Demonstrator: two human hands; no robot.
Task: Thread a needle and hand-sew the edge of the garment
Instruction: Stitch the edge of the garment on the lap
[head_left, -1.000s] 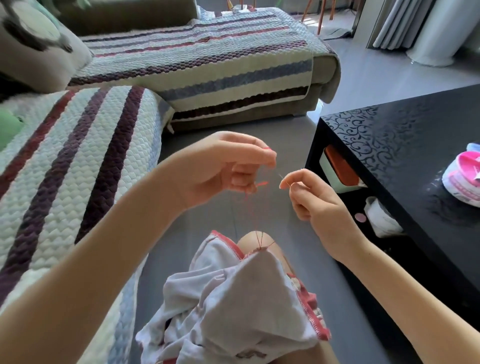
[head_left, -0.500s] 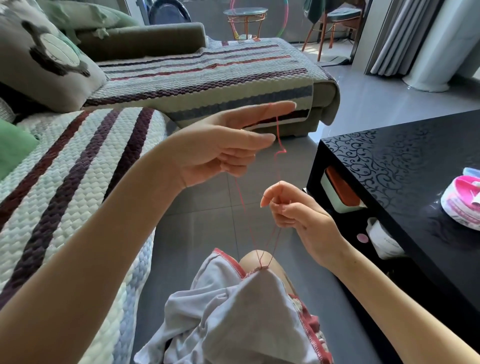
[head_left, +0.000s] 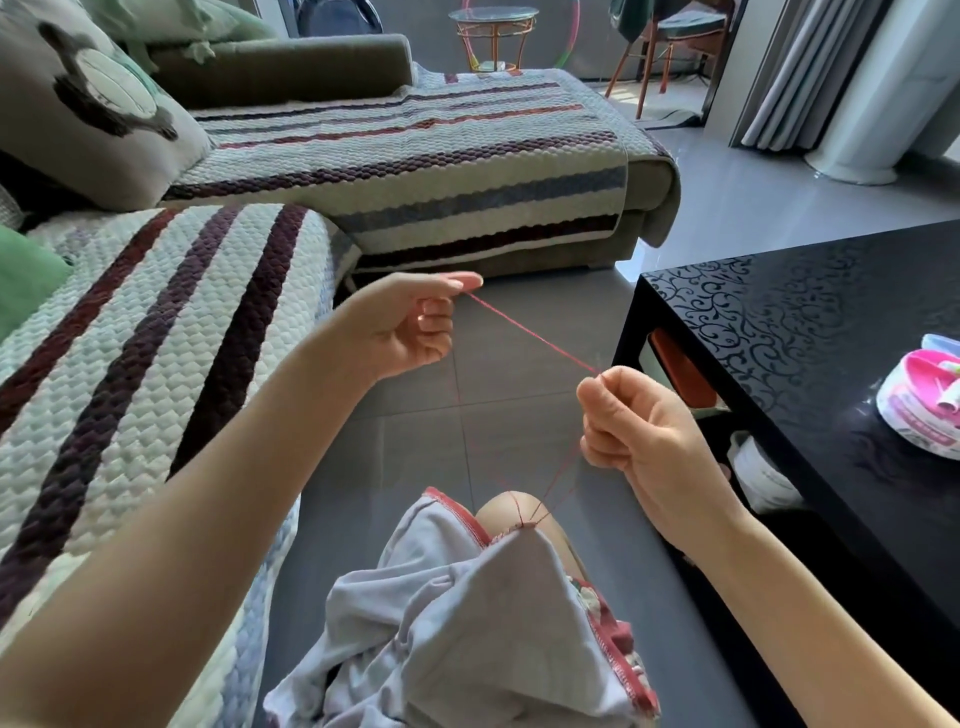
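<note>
Thread (head_left: 532, 333) taut above garment (head_left: 467, 613); left hand (head_left: 402, 330) fingers pinch one side, right hand (head_left: 639, 426) fingers, curled, pinch the other.

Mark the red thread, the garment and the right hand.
red thread (head_left: 535, 335), head view, middle of the taut stretch.
garment (head_left: 467, 623), head view, plain grey cloth.
right hand (head_left: 636, 426), head view, middle of the curled fist.
</note>
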